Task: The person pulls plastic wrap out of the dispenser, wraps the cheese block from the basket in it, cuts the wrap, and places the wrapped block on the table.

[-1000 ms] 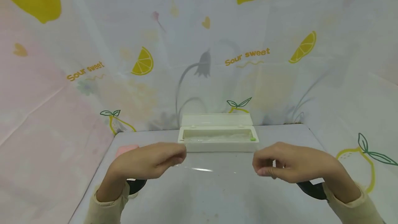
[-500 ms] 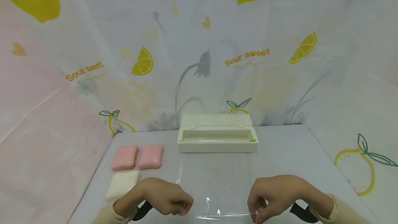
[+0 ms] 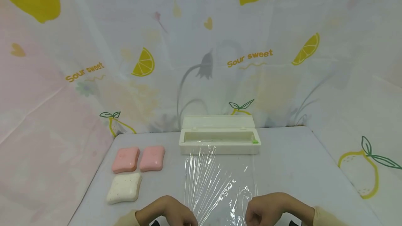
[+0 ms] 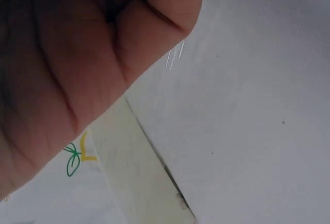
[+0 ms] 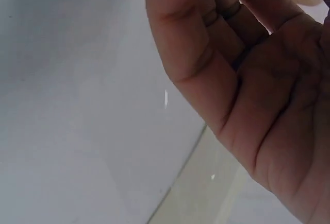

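Observation:
A sheet of clear cling film [image 3: 216, 184] runs from the white cling film dispenser [image 3: 220, 150] toward me, creased with bright diagonal lines on its left side. At the bottom edge of the head view my left hand [image 3: 177, 212] pinches its near left corner, fingers curled. My right hand [image 3: 267, 208] pinches the right corner, thumb and fingers bent together. Both fingertips are partly cut off by the frame. The wrist views show the curled left hand [image 4: 98, 54] and the bent right fingers [image 5: 191, 44]; the film there is barely visible.
Two pink soap bars [image 3: 125, 159] and a speckled white soap bar [image 3: 124, 188] lie at the left of the white tabletop [image 3: 292, 163]. The dispenser's lid [image 3: 218, 121] stands raised, with a green slider [image 3: 255, 141] at its right end. A lemon-print cloth [image 3: 188, 79] surrounds the table.
Both hands have come down and toward me from near the dispenser, drawing the cling film out over the table. The film has become creased. The soap bars have come fully into sight.

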A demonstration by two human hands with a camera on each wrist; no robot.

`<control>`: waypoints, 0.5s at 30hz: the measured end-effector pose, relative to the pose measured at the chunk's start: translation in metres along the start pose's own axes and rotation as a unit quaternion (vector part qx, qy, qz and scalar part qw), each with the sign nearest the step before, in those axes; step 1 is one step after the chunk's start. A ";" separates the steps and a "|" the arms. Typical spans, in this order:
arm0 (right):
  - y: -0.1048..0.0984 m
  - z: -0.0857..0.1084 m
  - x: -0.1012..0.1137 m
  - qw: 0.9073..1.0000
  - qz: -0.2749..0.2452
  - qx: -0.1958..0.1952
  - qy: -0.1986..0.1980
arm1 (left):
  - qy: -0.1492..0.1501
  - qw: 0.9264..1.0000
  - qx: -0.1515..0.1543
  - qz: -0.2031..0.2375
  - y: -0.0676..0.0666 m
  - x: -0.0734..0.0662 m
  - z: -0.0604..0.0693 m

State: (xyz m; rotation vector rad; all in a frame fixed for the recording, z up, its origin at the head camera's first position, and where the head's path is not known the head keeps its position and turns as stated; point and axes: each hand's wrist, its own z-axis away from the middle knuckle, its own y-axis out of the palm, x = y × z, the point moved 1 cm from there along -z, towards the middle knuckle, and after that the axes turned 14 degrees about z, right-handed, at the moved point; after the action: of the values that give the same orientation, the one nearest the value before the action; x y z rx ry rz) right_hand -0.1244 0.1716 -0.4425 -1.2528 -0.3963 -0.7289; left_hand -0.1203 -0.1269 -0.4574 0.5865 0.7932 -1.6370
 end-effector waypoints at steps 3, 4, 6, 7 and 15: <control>0.009 -0.002 -0.007 1.000 -0.021 0.000 0.003 | -0.019 1.000 -0.017 0.001 0.002 0.005 -0.005; 0.012 -0.003 -0.010 1.000 -0.026 -0.002 0.004 | -0.025 0.999 -0.024 -0.001 0.002 0.006 -0.006; 0.017 -0.005 -0.013 1.000 -0.022 -0.006 0.007 | -0.031 0.999 -0.032 -0.005 0.002 0.009 -0.008; 0.019 -0.006 -0.014 1.000 -0.016 -0.010 0.009 | -0.033 0.999 -0.035 -0.007 0.002 0.011 -0.009; 0.034 -0.012 -0.023 0.998 0.013 -0.047 0.035 | -0.047 0.997 -0.056 0.010 0.006 0.021 -0.016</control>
State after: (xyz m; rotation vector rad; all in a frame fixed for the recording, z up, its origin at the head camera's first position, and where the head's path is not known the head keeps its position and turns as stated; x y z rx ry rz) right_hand -0.1187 0.1716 -0.4849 -1.3141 -0.2904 -0.7741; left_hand -0.1196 -0.1288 -0.4844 0.4340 0.8018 -1.5782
